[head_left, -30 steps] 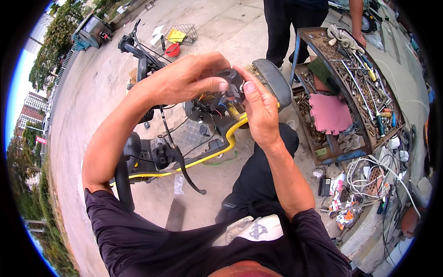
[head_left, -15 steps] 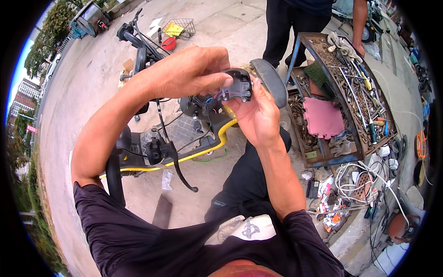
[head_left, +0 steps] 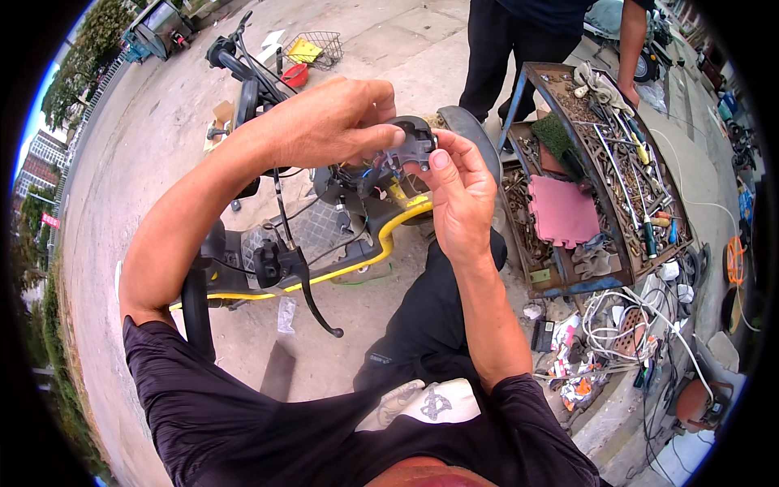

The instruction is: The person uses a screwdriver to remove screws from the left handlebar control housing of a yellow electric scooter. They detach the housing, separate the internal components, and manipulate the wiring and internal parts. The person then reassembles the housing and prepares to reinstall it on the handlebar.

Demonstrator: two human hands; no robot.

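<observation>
A small black plastic housing (head_left: 417,146) with a curved outer edge is held up between my two hands over an electric scooter with a yellow frame tube (head_left: 375,258). My left hand (head_left: 345,122) grips its left side, the thumb lying on the inner face. My right hand (head_left: 464,191) pinches the right edge between thumb and fingers. Coloured wires (head_left: 375,177) show just below and left of the housing; whether they join it I cannot tell. Closer to me is the handlebar end with a black brake lever (head_left: 310,302). Behind my right hand lies the dark seat (head_left: 464,122).
At right stands a rusty metal rack (head_left: 537,287) with tools, small hardware and a pink foam mat (head_left: 561,211). A person in dark trousers (head_left: 519,49) stands behind it. White cables (head_left: 621,321) and scraps lie below. A red bowl (head_left: 295,75) and wire basket (head_left: 327,47) sit far off.
My right hand has turned and slid from under the housing to its right edge, with the thumb now on its near side. The left hand keeps its grip. The view has shifted slightly.
</observation>
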